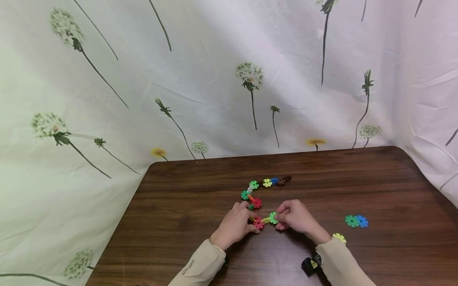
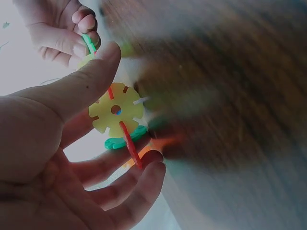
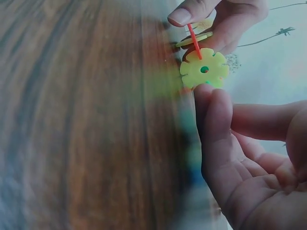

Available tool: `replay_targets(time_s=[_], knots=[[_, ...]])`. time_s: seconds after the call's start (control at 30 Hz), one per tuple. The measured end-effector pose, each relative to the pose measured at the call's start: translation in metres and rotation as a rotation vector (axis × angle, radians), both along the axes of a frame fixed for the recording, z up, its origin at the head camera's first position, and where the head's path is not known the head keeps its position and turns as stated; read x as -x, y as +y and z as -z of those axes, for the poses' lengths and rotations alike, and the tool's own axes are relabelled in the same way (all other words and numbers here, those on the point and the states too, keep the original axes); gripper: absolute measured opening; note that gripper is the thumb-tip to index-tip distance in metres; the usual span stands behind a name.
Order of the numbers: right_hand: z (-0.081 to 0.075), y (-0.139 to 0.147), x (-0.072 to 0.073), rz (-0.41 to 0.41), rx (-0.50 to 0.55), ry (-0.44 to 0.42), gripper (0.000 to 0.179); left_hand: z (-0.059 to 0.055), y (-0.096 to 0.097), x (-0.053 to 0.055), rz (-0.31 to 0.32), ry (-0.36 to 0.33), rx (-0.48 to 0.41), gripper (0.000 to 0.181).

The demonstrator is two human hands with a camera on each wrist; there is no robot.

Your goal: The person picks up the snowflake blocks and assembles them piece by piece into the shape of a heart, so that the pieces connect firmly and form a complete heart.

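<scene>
A chain of notched plastic discs winds over the table, its far end formed by dark brown discs [image 1: 281,181]. At the near end, my left hand [image 1: 232,225] holds the chain around a red disc [image 1: 259,223]. My right hand [image 1: 297,216] pinches a bright green disc [image 1: 273,217] between thumb and fingers. A yellow disc [image 1: 266,220] stands edge-on between the red and green ones; its face shows in the right wrist view as a yellow disc [image 3: 218,72]. In the left wrist view another yellow disc [image 2: 127,100] lies beside the left thumb, with a red disc [image 2: 130,146] slotted into it.
Green [image 1: 352,221] and blue [image 1: 362,221] discs lie overlapping on the brown wooden table [image 1: 171,246], to the right. A loose yellow disc [image 1: 338,238] lies by the right sleeve. A flower-printed cloth [image 1: 214,99] hangs behind the table's far edge.
</scene>
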State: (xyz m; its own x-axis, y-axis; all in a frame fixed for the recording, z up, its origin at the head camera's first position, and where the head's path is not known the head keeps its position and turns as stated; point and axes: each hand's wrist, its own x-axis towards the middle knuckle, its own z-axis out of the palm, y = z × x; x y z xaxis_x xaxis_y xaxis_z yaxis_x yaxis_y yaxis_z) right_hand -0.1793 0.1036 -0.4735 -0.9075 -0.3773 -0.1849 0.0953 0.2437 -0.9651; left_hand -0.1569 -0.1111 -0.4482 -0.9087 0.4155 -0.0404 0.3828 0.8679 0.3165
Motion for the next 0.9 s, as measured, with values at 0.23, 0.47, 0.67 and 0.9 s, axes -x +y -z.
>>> replay_targets(time_s=[0.23, 0.47, 0.67, 0.9], knots=[[-0.0002, -0.0012, -0.0007, 0.018, -0.021, 0.002, 0.013, 0.0026, 0.0008, 0.0012, 0.014, 0.018, 0.028, 0.029], [0.0042, -0.0026, -0.0016, 0.056, 0.044, -0.053, 0.017, 0.0038, 0.0019, 0.0006, -0.002, 0.006, 0.016, 0.032], [0.0081, -0.0046, -0.005, 0.087, 0.1, -0.115, 0.018, 0.0023, 0.0031, -0.0009, 0.015, 0.028, 0.046, 0.03], [0.0078, -0.0049, -0.0042, 0.07, 0.095, -0.108, 0.018, -0.0006, 0.0032, -0.0007, 0.012, 0.021, 0.058, 0.029]])
